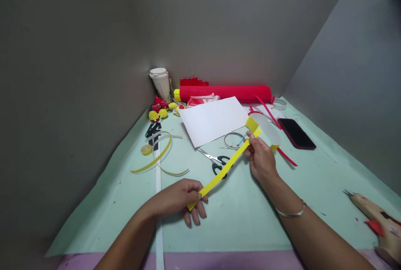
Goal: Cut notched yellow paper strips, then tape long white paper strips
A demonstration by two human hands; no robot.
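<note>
Yellow strip [216, 179] in both hands [184, 197] [262, 159]

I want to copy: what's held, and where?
A yellow corrugated paper strip: left hand by its near end, right hand by its far end.

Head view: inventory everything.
Ridged strip: one, yellow, held
Scissors: one, black/silver, centre
Sheet: one, white, centre
Roll: one, red, back
Packet: one, red/white, back
Cup: one, white, back
Pieces: several, red/yellow, back
Scraps: several, black, left
Curls: several, yellow/white, left
Disc: one, yellow, left
Long strip: one, white, left
Ring: one, grey, centre
Strips: several, red, right
Band: one, whitish, right
Phone: one, black, right
Glue gun: one, beige, right
Cover: one, green, beneath
Bangle: one, silver, wrist
Hands: two, bare, front
</note>
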